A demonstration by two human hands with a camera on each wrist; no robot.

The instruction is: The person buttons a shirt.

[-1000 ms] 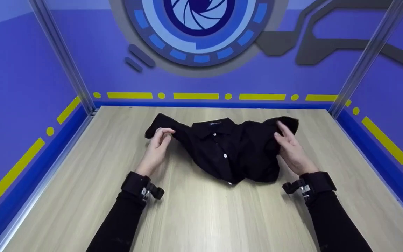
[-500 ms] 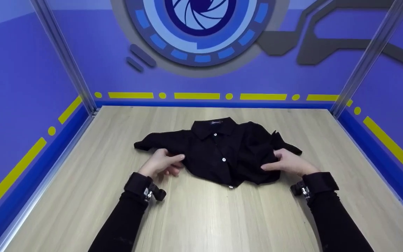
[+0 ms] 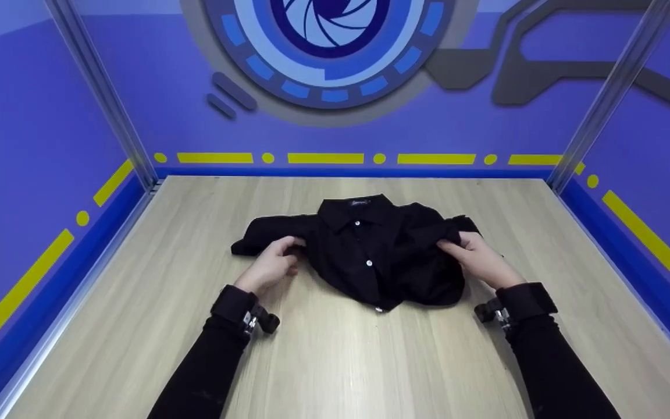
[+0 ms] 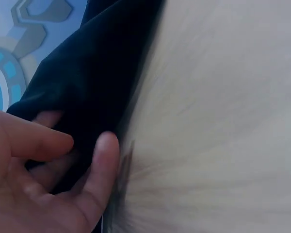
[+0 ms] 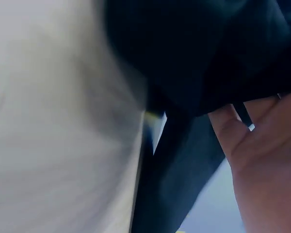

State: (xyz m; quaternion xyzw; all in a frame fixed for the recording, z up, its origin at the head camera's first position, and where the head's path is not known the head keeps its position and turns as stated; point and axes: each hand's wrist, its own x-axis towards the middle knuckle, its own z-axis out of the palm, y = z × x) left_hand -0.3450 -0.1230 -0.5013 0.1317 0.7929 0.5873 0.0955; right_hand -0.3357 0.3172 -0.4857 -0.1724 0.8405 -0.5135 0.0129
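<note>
Left hand (image 3: 268,266), loosely uncurled, and right hand (image 3: 481,259), pinching the black shirt (image 3: 344,256), have moved forward; cloth hides some fingertips. Crosswise on the table (image 3: 335,366), its collar (image 3: 341,216) points away.

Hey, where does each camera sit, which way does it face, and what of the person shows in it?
Head: worn on the head, facing forward and down at the black shirt on the wooden table; both forearms, left hand and right hand show.
Left wrist: on that wrist, facing along the left hand to the cloth; its fingers and palm show.
Right wrist: on that wrist, facing the gripped cloth; part of the right hand shows.
Shared: both wrist views show shirt and tabletop.
</note>
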